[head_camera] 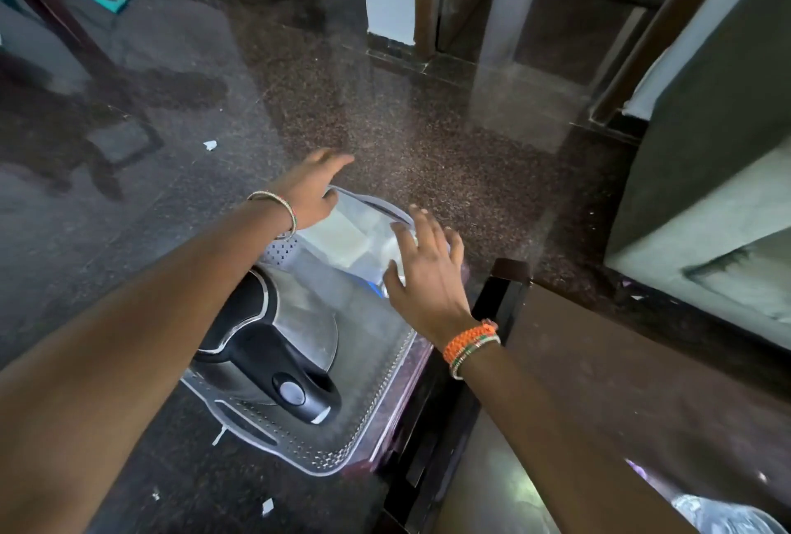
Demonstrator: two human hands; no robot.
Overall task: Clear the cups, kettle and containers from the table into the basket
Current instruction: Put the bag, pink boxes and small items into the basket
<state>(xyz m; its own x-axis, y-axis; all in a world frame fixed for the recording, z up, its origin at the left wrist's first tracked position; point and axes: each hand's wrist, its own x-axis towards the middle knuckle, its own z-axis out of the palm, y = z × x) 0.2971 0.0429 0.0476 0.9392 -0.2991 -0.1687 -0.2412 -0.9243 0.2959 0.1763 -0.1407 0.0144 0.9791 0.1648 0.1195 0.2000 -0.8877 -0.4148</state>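
A grey perforated basket (316, 454) stands on the dark floor beside the table. Inside it lies a steel kettle (299, 319) with a black handle, and behind that a clear container (346, 234) with pale contents. My left hand (312, 191) is at the basket's far rim, thumb against the edge and fingers stretched out past it. My right hand (423, 272) hovers over the basket's far right corner with its fingers spread and straight, holding nothing. Both wrists wear bangles.
A dark wooden table (599, 362) with a glass shelf below fills the right foreground. A bed or sofa (706, 191) stands at the far right. Chair legs (64, 20) are at the upper left. Paper scraps (209, 144) lie on the floor.
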